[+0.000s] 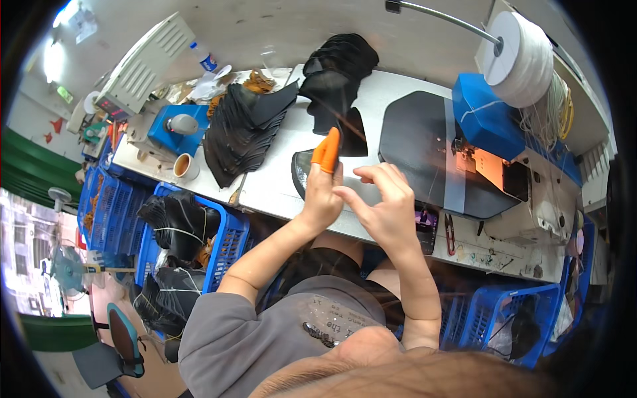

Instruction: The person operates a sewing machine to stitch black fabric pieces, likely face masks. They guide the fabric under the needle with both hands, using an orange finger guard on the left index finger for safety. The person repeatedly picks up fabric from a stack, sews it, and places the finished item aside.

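My left hand [322, 202] is raised over the front of the white table, with orange finger covers [326, 152] on its outstretched fingers. Nothing shows in its grasp. Close by on the right, my right hand [386, 207] has its thumb and fingers apart and is empty. Beside my left hand lies a dark, glossy flat piece [300, 174], partly hidden behind it. Farther back, black cut pieces [335, 73] are piled up in an overlapping row. Another fanned stack of black pieces [245, 136] rests to the left.
At right stands a blue sewing machine [484, 116] with a lit needle area and a black work plate [415, 139]. A phone [426, 231] and red snips [450, 235] lie at the front edge. A cup [186, 166] stands left, above blue baskets [225, 255].
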Demonstrator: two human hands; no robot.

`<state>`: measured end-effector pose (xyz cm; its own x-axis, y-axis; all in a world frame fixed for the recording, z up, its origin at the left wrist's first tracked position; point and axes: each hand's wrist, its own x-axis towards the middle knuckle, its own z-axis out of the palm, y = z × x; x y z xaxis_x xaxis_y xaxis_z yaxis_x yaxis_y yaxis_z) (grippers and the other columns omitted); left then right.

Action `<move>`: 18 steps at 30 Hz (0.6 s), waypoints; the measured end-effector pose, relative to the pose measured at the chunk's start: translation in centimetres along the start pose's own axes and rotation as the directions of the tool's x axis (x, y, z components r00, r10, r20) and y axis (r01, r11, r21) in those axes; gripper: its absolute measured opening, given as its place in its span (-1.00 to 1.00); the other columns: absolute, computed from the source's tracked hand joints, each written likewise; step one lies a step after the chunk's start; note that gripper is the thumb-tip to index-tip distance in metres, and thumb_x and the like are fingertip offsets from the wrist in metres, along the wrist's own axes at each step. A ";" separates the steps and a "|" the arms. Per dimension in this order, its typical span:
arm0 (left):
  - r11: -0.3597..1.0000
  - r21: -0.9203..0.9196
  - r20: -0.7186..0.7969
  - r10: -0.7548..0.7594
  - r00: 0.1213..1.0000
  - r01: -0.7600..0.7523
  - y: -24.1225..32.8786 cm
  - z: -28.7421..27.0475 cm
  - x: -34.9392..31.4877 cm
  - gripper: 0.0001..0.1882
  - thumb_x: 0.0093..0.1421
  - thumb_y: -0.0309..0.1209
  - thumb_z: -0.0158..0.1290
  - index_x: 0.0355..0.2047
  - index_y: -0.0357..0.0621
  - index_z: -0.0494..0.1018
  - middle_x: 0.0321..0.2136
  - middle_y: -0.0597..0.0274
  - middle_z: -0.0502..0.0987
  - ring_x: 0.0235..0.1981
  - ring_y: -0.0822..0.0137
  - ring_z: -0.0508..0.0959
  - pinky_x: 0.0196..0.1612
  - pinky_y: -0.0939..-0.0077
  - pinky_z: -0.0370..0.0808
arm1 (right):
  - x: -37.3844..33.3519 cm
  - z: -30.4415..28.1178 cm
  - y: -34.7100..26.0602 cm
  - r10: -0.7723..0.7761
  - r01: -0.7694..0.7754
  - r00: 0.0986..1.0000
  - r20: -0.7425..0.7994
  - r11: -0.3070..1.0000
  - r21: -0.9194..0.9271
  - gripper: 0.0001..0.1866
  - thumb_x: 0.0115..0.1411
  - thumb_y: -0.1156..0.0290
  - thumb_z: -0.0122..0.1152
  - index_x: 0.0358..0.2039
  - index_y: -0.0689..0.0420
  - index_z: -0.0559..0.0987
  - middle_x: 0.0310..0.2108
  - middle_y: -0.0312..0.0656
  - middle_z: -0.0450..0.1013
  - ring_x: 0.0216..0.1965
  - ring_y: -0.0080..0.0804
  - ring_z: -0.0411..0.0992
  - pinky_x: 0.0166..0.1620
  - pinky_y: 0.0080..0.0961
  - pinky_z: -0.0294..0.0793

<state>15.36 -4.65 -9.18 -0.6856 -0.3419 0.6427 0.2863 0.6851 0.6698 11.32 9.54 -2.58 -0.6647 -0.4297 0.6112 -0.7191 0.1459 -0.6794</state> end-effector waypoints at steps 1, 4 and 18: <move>0.988 -0.103 0.060 -0.113 0.992 0.119 0.9 0.1 0.1 -0.48 0.27 -0.57 -0.07 0.24 -0.43 0.23 0.22 -0.22 0.29 0.21 -0.14 0.32 0.23 0.22 0.26 | 0.3 0.6 -0.1 0.005 -0.006 1.000 0.013 0.999 0.045 -0.80 0.04 0.41 0.42 -0.40 0.23 0.57 -0.47 -0.14 0.50 -0.37 -0.19 0.48 -0.23 -0.33 0.41; 0.997 -0.080 -0.011 -0.012 1.000 0.012 -0.1 1.1 -0.5 -0.46 0.18 -0.50 0.01 0.18 -0.45 0.31 0.12 -0.23 0.38 0.16 -0.17 0.36 0.20 0.11 0.29 | 0.1 1.9 -0.3 0.088 -0.086 0.996 -0.018 0.992 0.096 -0.82 0.06 0.44 0.39 -0.43 0.24 0.56 -0.49 -0.13 0.49 -0.42 -0.20 0.48 -0.29 -0.33 0.43; 0.942 0.293 -0.010 0.177 0.984 -0.167 -0.7 0.1 -2.2 -0.40 0.03 -0.47 0.11 0.14 -0.31 0.40 0.11 -0.20 0.37 0.15 -0.12 0.36 0.22 0.01 0.23 | -1.9 3.3 1.7 0.264 -0.282 0.952 0.157 0.954 0.101 -0.83 0.13 0.59 0.10 -0.58 0.37 0.44 -0.69 -0.14 0.46 -0.64 -0.55 0.44 -0.50 -0.53 0.39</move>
<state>16.62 -4.36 -11.11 -0.6175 -0.2215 0.7548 0.1879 0.8902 0.4149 12.01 7.70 -6.21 -0.7907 -0.5102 0.3382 -0.4783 0.1700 -0.8616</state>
